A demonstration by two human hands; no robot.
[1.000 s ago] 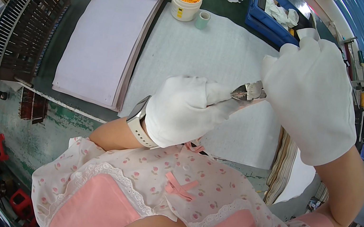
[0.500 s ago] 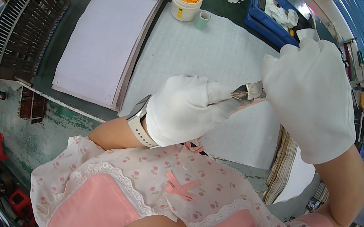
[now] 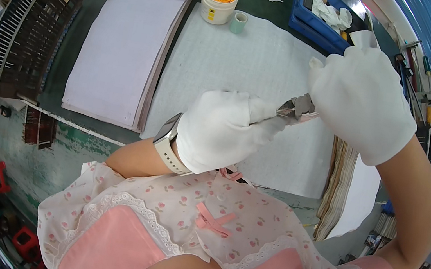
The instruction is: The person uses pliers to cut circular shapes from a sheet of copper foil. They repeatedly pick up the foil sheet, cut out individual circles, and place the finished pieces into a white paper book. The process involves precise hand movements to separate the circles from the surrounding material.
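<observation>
Both my hands wear white gloves. Over the white sheet [image 3: 209, 71], my left hand [image 3: 228, 128] is closed, its thumb and fingers pinching a small shiny metal piece [image 3: 298, 106] with a dark, pointed end toward the fingers. Alongside it runs a thin pinkish strip [image 3: 303, 118], partly covered by the gloves. My right hand [image 3: 365, 94] is closed just right of the metal piece, back of the hand up and fingers curled. What it grips is hidden behind the glove, so I cannot tell whether it touches the metal.
A thick pad of white paper [image 3: 118, 50] lies left. Beyond the sheet stand a white tub [image 3: 215, 14] of orange pieces and a pale green roll [image 3: 238, 23]. A blue crate [image 3: 315, 34] sits far right, a slatted rack [image 3: 30, 29] far left, stacked sheets [image 3: 337, 183] near right.
My right hand has shifted slightly up and left and turned a little, its forearm coming more upright. The left hand has edged slightly right, still pinching the metal piece.
</observation>
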